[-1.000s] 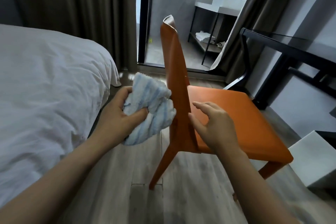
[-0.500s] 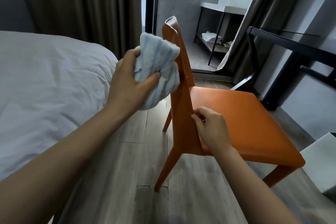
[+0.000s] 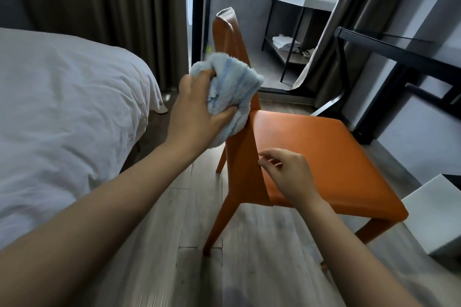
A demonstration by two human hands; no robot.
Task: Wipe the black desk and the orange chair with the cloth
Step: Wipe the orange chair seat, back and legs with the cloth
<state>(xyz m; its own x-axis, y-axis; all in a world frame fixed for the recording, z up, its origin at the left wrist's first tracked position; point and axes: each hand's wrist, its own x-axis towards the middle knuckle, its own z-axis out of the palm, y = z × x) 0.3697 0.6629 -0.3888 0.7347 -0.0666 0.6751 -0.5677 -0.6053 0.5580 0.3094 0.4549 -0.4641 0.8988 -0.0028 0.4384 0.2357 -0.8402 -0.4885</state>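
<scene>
The orange chair [image 3: 311, 147] stands side-on in front of me, its backrest edge toward me and its seat pointing right. My left hand [image 3: 197, 112] grips a bunched light-blue fluffy cloth [image 3: 229, 92] and presses it against the left, outer face of the backrest at mid height. My right hand [image 3: 289, 177] rests on the near seat edge just right of the backrest, fingers loosely curled, pinching at the backrest's edge. The black desk [image 3: 399, 57] stands at the right against the wall.
A bed with white bedding [image 3: 62, 112] fills the left side. Dark curtains [image 3: 112, 7] hang behind it. A white box [image 3: 434, 217] sits on the wood floor at the lower right. Beyond the open doorway is a washstand [image 3: 304, 2] with folded towels.
My left hand swept the cloth up the outer backrest from low to near the top, then back down to mid height. My right hand closed in on the backrest's lower edge.
</scene>
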